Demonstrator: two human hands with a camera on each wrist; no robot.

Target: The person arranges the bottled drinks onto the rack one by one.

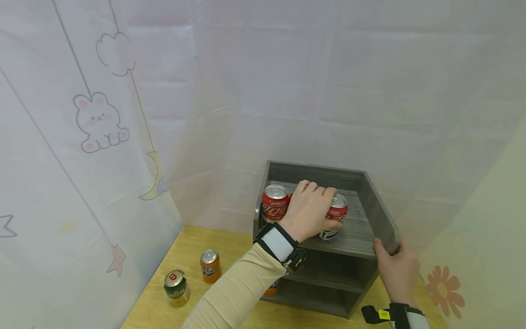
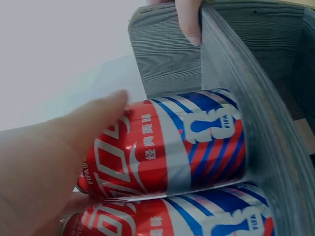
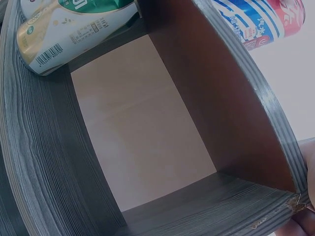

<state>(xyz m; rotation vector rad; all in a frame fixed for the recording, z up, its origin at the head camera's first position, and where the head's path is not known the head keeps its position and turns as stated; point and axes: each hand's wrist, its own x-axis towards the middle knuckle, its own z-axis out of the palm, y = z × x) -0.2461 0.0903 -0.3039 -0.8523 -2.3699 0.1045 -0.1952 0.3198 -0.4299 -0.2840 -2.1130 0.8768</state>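
Note:
My left hand [image 1: 310,210] grips a red cola can [image 1: 338,212] on the top shelf of a grey wooden rack [image 1: 353,249]. In the left wrist view the thumb lies along this can [image 2: 197,142], and a second cola can [image 2: 192,216] stands right beside it. Another red cola can [image 1: 275,201] stands at the left end of that shelf. At the rack's right side, my right hand [image 1: 398,272] holds the front corner of the side panel. In the right wrist view only some of its fingers [image 3: 311,182] show at the edge.
On the wooden table [image 1: 193,242] left of the rack stand an orange can [image 1: 210,269] and a green and gold can [image 1: 176,288]. A green and white can [image 3: 83,39] is on the middle shelf. Another orange can [image 1: 272,288] shows on the bottom shelf, partly behind my left sleeve.

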